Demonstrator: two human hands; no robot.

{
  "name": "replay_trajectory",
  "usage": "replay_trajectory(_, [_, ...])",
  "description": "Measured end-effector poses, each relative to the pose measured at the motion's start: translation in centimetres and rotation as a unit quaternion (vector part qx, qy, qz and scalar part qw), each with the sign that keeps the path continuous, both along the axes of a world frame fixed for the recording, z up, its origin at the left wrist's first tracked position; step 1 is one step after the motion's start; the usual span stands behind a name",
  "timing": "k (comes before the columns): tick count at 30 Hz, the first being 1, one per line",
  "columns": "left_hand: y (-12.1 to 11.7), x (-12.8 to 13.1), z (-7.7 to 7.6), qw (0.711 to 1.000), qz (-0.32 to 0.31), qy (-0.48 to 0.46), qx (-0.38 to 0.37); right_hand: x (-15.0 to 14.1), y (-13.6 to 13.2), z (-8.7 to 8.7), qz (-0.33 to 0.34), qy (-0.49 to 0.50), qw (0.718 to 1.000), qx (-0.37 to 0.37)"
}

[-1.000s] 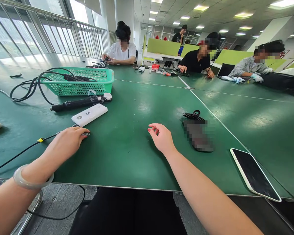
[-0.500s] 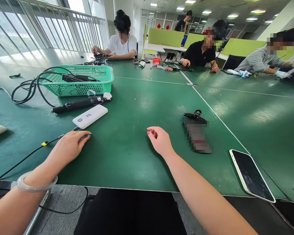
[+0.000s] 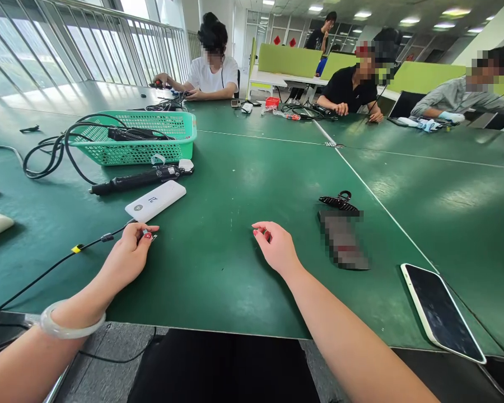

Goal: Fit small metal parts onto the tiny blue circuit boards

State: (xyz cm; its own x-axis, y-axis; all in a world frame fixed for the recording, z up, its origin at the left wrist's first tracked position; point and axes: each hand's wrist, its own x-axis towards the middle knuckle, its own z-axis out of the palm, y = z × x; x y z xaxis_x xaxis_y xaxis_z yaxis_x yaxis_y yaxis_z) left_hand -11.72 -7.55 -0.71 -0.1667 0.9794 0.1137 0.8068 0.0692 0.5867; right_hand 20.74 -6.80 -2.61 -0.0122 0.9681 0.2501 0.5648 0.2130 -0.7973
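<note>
My left hand is on the green table just below a white power bank. Its thumb and fingers are pinched on a small shiny piece, mostly hidden and too small to name. A black cable with a yellow tag runs past this hand toward the power bank's near end. My right hand rests on its side on the tabletop, fingers loosely curled, a little space between thumb and fingers, nothing visible in it. Behind the power bank lies a black electric screwdriver.
A green plastic basket holds black tools and coiled cable. To the right are a black hair claw, a blurred dark flat item and a phone at the table edge. Several people are across the table.
My left hand has turned and its fingers have closed into a pinch, with the small shiny piece showing at the tips. My right hand stays almost still. The view has shifted slightly.
</note>
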Motion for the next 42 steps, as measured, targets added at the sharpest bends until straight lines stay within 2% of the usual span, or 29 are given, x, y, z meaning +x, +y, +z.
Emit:
replay_trajectory(2, [-0.2,0.4,-0.5,1.0,-0.008,-0.025,-0.006,0.0,-0.1,0.0,0.001,0.002,1.0,-0.004])
replay_trajectory(5, [-0.5,2.3,-0.3,0.999,-0.012,-0.036,-0.035,-0.1,-0.1,0.0,0.002,0.007,1.0,-0.007])
replay_trajectory(9, [0.1,7.0,0.3,0.994,-0.071,-0.076,-0.028,-0.1,-0.1,-0.1,0.009,0.005,1.0,-0.006])
replay_trajectory(13, [1.8,12.5,0.1,0.982,-0.136,-0.124,-0.043,-0.1,-0.1,-0.2,0.005,0.002,1.0,-0.007])
replay_trajectory(17, [2.6,15.6,-0.2,0.975,-0.166,-0.145,-0.025,-0.1,0.0,-0.1,-0.005,0.008,1.0,0.001])
replay_trajectory(20, [2.4,15.7,-0.1,0.973,-0.181,-0.141,0.0,-0.1,0.0,-0.1,-0.008,0.012,1.0,0.003])
replay_trajectory(24, [2.1,14.2,0.3,0.966,-0.201,-0.164,0.016,-0.1,0.0,-0.1,-0.007,0.005,1.0,-0.002])
replay_trajectory(26, [2.3,13.3,0.6,0.958,-0.18,-0.224,-0.009,-0.1,0.0,-0.1,-0.006,0.006,1.0,-0.002])
replay_trajectory(30, [3.2,11.3,0.6,0.917,-0.12,-0.379,-0.026,0.0,-0.1,-0.2,-0.005,0.007,1.0,-0.008])
replay_trajectory(34, [4.3,10.2,-0.2,0.922,-0.05,-0.382,-0.022,0.0,-0.2,-0.2,0.0,0.004,1.0,-0.022])
replay_trajectory(37, [4.3,11.3,-0.6,0.917,-0.059,-0.391,-0.043,-0.1,-0.2,-0.2,0.005,-0.003,1.0,-0.024])
replay_trajectory(42, [3.4,14.9,-0.2,0.903,-0.133,-0.398,-0.09,-0.2,0.0,-0.2,0.005,-0.015,1.0,-0.02])
